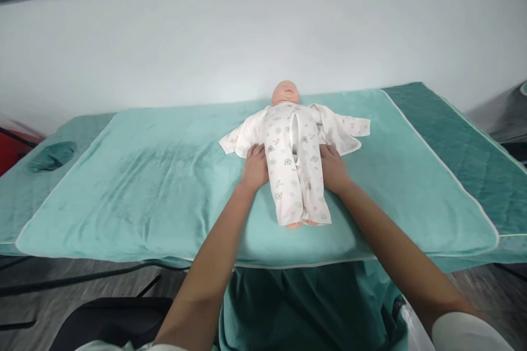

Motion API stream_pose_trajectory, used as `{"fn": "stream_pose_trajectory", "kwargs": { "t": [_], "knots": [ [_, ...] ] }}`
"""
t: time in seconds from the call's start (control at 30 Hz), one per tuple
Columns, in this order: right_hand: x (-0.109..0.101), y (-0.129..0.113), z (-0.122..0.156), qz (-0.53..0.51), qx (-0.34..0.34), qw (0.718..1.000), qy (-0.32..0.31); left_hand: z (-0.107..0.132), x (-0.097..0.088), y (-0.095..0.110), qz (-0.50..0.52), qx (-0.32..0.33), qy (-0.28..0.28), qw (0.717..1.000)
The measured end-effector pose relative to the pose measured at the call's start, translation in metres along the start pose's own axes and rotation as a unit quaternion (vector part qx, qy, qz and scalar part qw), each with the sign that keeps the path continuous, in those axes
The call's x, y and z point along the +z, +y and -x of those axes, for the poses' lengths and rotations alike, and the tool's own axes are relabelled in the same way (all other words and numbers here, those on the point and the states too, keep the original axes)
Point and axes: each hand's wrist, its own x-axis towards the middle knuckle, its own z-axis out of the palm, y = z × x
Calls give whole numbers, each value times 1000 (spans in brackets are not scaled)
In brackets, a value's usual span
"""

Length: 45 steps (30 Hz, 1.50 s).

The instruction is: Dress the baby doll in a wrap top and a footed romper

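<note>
A baby doll (285,91) lies on its back on a teal towel (164,186), head toward the wall. It wears a white printed romper (294,170) that gapes open down the chest, with the sleeves spread out flat to both sides. My left hand (255,167) rests flat against the doll's left side at the waist, fingers stretched out. My right hand (334,167) lies the same way against the other side. Both hands touch the romper's edge; neither grips it. The doll's bare feet (302,224) stick out at the bottom.
The towel covers a long table with a darker green quilted cover (465,148). A bunched teal cloth (51,156) lies at the far left. A white wall stands behind. A dark stool (111,318) sits below the table's near edge on the left.
</note>
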Motion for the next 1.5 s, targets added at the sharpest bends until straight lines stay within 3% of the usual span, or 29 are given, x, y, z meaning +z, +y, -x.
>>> {"fn": "stream_pose_trajectory", "kwargs": {
  "t": [0.27, 0.4, 0.63, 0.83, 1.0, 1.13, 1.27, 1.37, 1.5],
  "knots": [
    [2, -4, -23, 7, -11, 999, -50, -2, 5, -5, 48, -8, -10, 999],
    [1, -1, -14, -37, -51, 994, -86, -1, 6, -4, 74, -54, 26, 995],
    [0, 0, -5, -90, -62, 991, -70, 1, 0, 3, 3, -78, 51, 996],
    [-6, -2, -3, -50, -16, 995, -84, 27, -8, 5, -2, -48, 99, 994],
    [-10, -1, 6, -38, 1, 994, -106, 44, -10, 9, 10, -59, 72, 996],
    [-14, 0, 15, -146, 61, 987, -42, 43, -13, 8, 55, -49, 49, 996],
    [-12, 8, 22, -243, 194, 945, 103, 41, -16, 4, 135, -50, 69, 987],
    [-6, 25, 21, -159, 296, 922, 193, 40, -14, 1, 173, -109, 140, 969],
    [-5, 49, 12, -6, 391, 905, 166, 40, -10, -4, 187, -228, 223, 929]
  ]
}}
